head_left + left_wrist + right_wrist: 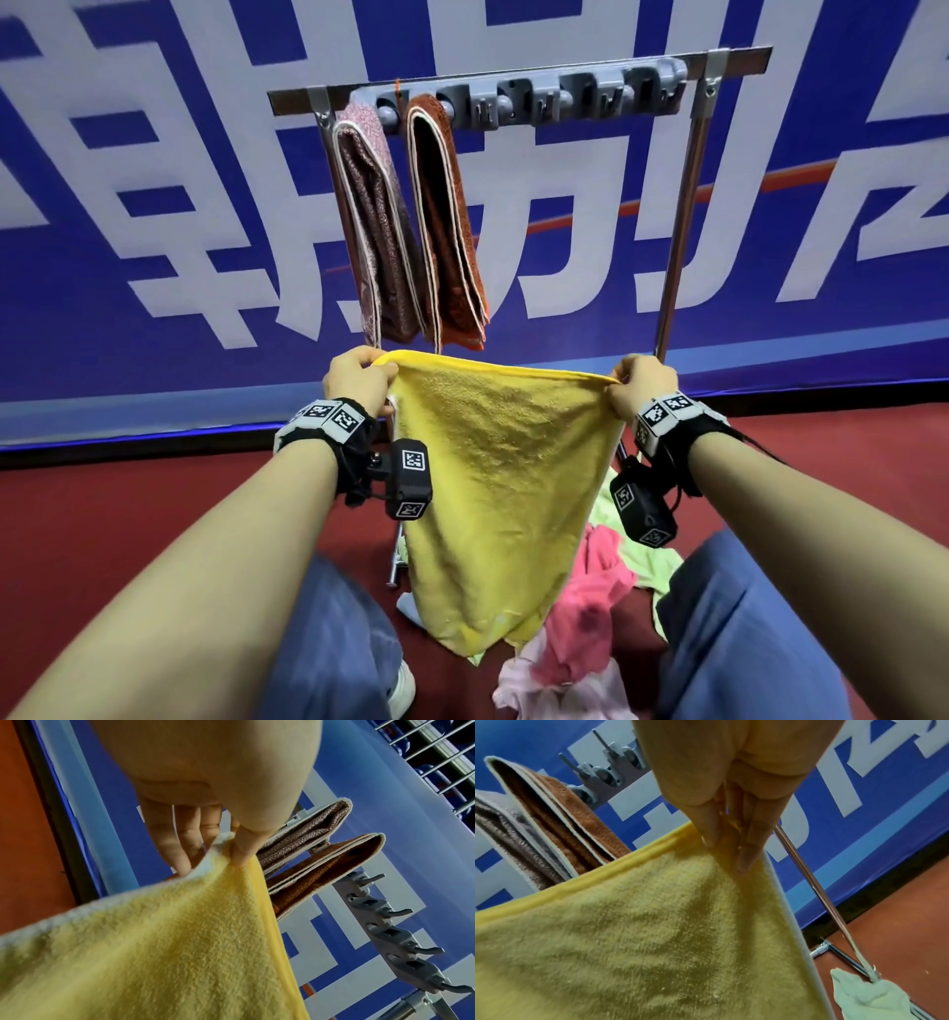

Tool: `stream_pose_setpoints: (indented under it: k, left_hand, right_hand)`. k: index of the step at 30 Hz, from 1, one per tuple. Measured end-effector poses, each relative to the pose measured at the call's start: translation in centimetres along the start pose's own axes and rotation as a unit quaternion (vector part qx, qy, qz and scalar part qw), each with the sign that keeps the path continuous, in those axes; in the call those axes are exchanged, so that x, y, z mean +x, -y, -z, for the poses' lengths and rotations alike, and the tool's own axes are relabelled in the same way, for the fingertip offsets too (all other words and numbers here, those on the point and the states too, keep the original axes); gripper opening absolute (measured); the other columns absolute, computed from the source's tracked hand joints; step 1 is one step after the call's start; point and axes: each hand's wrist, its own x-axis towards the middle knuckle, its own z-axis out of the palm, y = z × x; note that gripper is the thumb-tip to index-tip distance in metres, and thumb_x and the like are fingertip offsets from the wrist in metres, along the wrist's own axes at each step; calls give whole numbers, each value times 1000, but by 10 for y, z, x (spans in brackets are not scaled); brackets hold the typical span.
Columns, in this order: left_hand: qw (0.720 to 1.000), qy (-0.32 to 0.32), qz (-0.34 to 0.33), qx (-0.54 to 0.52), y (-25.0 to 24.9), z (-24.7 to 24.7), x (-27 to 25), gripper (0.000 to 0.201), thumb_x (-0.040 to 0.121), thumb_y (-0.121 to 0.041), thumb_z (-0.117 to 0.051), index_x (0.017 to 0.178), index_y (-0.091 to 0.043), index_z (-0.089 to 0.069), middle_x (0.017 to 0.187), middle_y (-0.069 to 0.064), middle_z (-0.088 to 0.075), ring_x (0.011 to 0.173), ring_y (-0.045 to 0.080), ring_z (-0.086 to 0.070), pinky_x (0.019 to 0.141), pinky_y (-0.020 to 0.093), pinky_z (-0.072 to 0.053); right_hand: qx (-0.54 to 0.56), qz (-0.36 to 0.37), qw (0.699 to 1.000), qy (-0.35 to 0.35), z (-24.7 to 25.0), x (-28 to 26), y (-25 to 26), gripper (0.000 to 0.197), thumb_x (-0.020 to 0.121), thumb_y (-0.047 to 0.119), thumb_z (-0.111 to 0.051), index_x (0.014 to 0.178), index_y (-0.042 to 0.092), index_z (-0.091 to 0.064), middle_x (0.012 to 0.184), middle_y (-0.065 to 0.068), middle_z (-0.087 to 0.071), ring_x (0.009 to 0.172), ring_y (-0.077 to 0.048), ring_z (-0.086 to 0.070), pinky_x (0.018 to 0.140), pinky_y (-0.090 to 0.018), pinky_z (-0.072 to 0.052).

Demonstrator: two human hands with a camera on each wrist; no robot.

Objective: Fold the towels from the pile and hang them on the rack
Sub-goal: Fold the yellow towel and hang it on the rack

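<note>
Hands, left (359,383) and right (642,385), pinch the yellow towel's (508,478) top corners mid-frame; keep that edge taut, then fold evenly.

Both arms outstretched, left hand (359,377) pinching, right hand (644,383) pinching

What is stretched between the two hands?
A yellow towel. The left hand and the right hand each pinch a top corner, so its upper edge spans the gap and the rest hangs down. The head view shows it best.
</note>
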Motion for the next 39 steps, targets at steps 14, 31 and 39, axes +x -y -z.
stream_pose_setpoints:
  k: [14,31,39]
  left_hand:
    - [974,-93,-62,197,16,2,0,12,87,-20,-64,86,-28,-72,99,10,-66,94,37,-63,77,37,-50]
    - [819,190,-247,482,79,-69,-5,23,89,-9,-51,107,-20,-61,109,8,-66,105,35,-62,89,41,-49]
    - [842,240,-190,444,133,-110,11,19,87,-13,-55,99,-25,-64,105,3,-68,102,31,-62,85,37,-49]
  right_hand:
    - [7,87,990,-107,30,20,31,15,90,19,-57,102,20,-67,98,-17,-69,94,-40,-64,80,-35,-52]
    - [-33,111,992,58,-92,8,-16,33,75,-4,-52,96,13,-70,100,-15,-73,100,-34,-65,85,-28,-45]
    - [8,78,992,94,-161,19,-54,8,81,20,-73,79,16,-67,76,-5,-72,80,-27,-69,79,-30,-51]
